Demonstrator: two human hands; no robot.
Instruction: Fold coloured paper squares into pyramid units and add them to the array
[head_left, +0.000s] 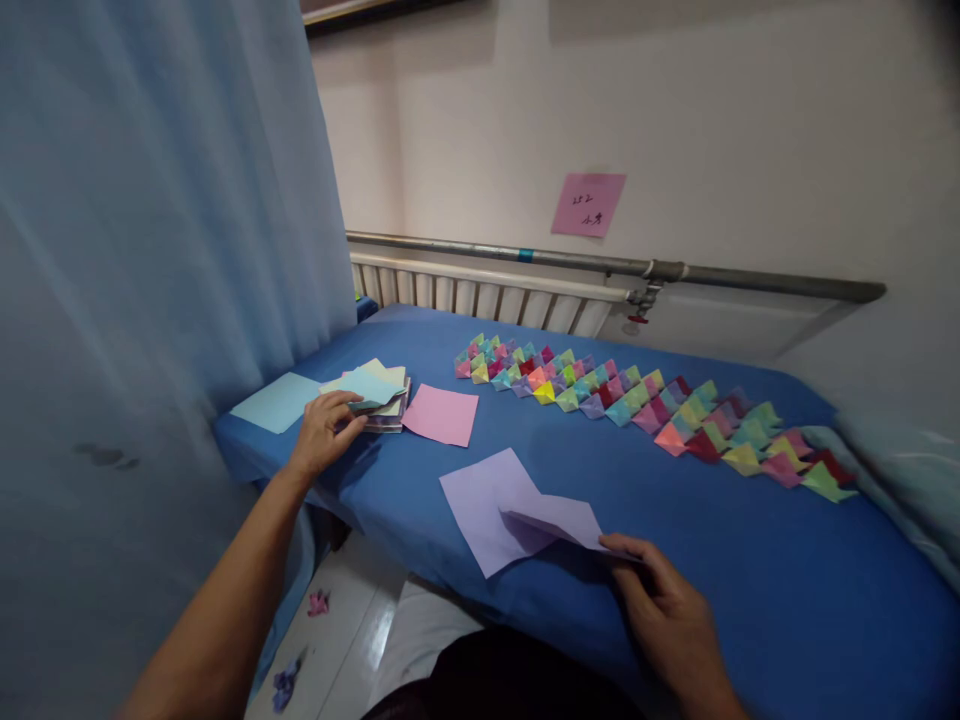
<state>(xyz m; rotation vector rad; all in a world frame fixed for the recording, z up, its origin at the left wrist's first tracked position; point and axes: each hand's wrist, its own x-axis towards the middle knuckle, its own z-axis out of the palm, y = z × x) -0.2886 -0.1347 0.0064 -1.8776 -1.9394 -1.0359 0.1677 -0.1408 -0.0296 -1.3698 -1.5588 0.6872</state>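
My left hand (328, 430) is closed on a light blue paper sheet (373, 387), its thumb below the sheet's edge. That sheet lies tilted on top of a paper stack (388, 424) on the blue-covered bed. My right hand (670, 607) pinches the corner of a creased lavender paper sheet (566, 514), raised a little off the bed. Under its left end is a flat lavender paper area (491, 508); I cannot tell whether the two are one sheet. A pink paper sheet (444, 415) lies just right of the stack, and another light blue sheet (276, 402) lies left of it.
Rows of small folded paper pieces (592, 385) in many colours run along the bed's far side. Behind stand a radiator (480, 295) and a metal pipe (465, 249). A blue curtain (150, 300) hangs at the left. Crumpled paper (318, 603) lies on the floor (352, 620).
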